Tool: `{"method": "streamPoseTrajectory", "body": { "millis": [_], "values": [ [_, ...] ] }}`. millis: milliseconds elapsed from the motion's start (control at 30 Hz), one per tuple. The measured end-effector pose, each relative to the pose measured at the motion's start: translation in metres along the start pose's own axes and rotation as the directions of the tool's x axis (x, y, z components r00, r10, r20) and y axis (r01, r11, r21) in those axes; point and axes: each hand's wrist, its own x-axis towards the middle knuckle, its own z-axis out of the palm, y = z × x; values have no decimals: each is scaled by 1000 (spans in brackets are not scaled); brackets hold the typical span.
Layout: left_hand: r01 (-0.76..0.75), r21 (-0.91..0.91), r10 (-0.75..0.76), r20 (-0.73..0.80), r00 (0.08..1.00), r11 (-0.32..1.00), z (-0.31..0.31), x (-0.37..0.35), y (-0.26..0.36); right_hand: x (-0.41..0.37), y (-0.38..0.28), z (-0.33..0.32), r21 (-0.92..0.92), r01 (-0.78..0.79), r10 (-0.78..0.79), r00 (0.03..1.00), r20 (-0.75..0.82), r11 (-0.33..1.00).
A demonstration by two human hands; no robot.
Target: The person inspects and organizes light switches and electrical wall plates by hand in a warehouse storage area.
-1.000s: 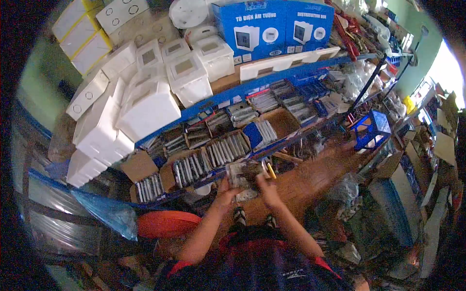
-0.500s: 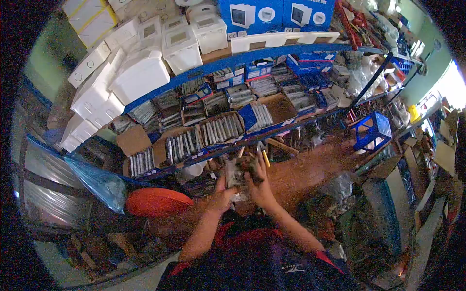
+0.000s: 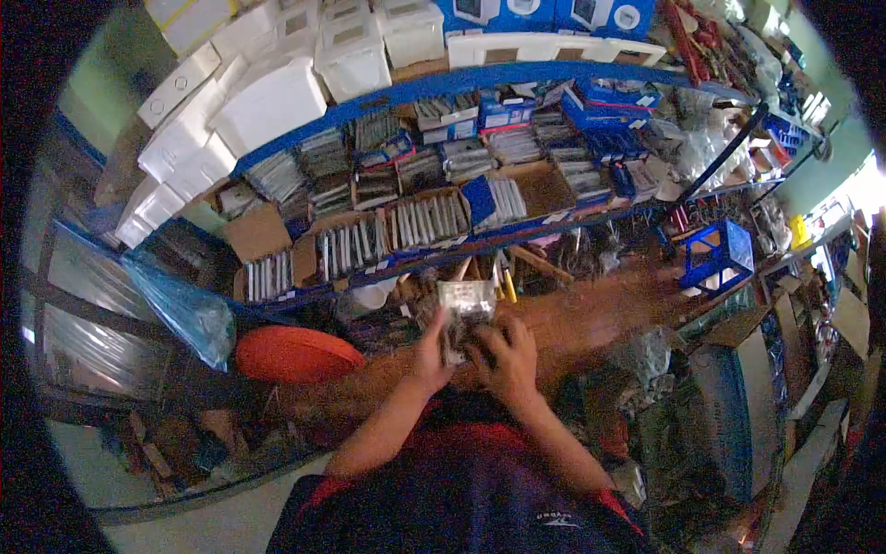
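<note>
Packet (image 3: 469,295), pale top newly uncovered; my left hand (image 3: 431,356) clamped on its edge, my right hand (image 3: 509,358) lower, grip unclear; handling seems unfinished.

The held packet (image 3: 469,295) looks like glossy plastic; matt cardboard cartons (image 3: 260,234) line the front edge of the lower shelf (image 3: 432,259), below smooth, plastic-looking boxes (image 3: 272,106).

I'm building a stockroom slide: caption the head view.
Left hand holding a shiny packet, right hand against it, before blue shelving topped with white boxes.
</note>
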Motion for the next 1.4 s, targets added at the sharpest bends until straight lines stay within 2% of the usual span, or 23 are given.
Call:
{"method": "streamPoseTrajectory", "body": {
  "millis": [33,167,267,300,367,400,467,533,567,600,633,733,767,867,900,1000,1033,1067,1133,1200,1233,1333,1400],
  "values": [
    [25,14,-25,-4,1000,1000,-3,-1,-4,6,-5,-2,35,-53,54,998,-38,998],
    [-199,134,189,78,979,971,20,-6,11,0,-18,6,28,-41,38,993,113,999],
    [-261,238,263,23,965,936,20,-11,18,-5,-24,-8,-53,-99,112,899,424,994],
    [-210,110,211,7,978,971,-3,-3,14,-8,-18,-6,-40,-103,110,890,443,994],
    [-208,15,208,-1,978,978,-3,-3,26,-18,4,5,-15,-122,114,871,478,992],
    [-205,-34,205,-3,979,978,0,-2,32,-23,12,10,153,-262,171,879,445,953],
    [-230,41,231,-27,973,972,13,-8,39,-34,35,24,470,-472,287,864,413,746],
    [-187,98,198,-118,973,977,15,-12,38,-41,53,33,617,-644,473,760,447,452],
    [-177,123,195,-151,969,976,15,-12,35,-40,58,32,686,-645,510,737,444,336],
    [-164,151,190,-182,965,975,15,-12,31,-38,60,32,748,-629,547,711,443,212],
    [-149,182,187,-213,959,972,15,-14,27,-23,33,4,726,-687,428,663,614,22],
    [-228,206,264,-167,950,952,4,-10,9,-56,37,37,743,-662,326,726,606,95],
    [-184,137,205,-153,967,973,-5,-9,8,-57,27,35,745,-661,278,735,618,89],
    [-242,570,454,-263,851,785,7,-15,9,-44,-17,-1,754,-590,233,807,542,288],
    [-264,817,536,-64,842,513,7,-17,12,-39,-22,-1,827,-435,171,900,400,355],
    [-422,769,530,129,838,480,-3,-17,11,-27,-24,-7,529,-238,104,957,270,815],
    [-275,601,334,14,942,750,16,-31,15,-21,-29,-11,488,-156,71,979,189,859],
    [-282,421,240,151,959,862,15,-34,15,-23,-30,-11,407,-76,9,986,164,910],
    [-156,37,123,447,886,987,12,-41,17,-27,-30,-12,228,88,-122,983,136,970],
    [-31,-108,66,341,938,994,-10,-33,5,-29,-39,-14,102,229,-233,972,28,968],
    [-57,-151,101,301,948,987,-2,-35,7,-29,-42,-15,31,293,-293,956,-19,955],
    [-2,-267,72,250,966,964,28,-51,10,-27,-38,-11,-25,451,-446,888,109,892],
    [-1,-296,87,275,957,955,15,-56,1,-14,-35,-20,2,383,-383,923,50,924]
  ]
}}
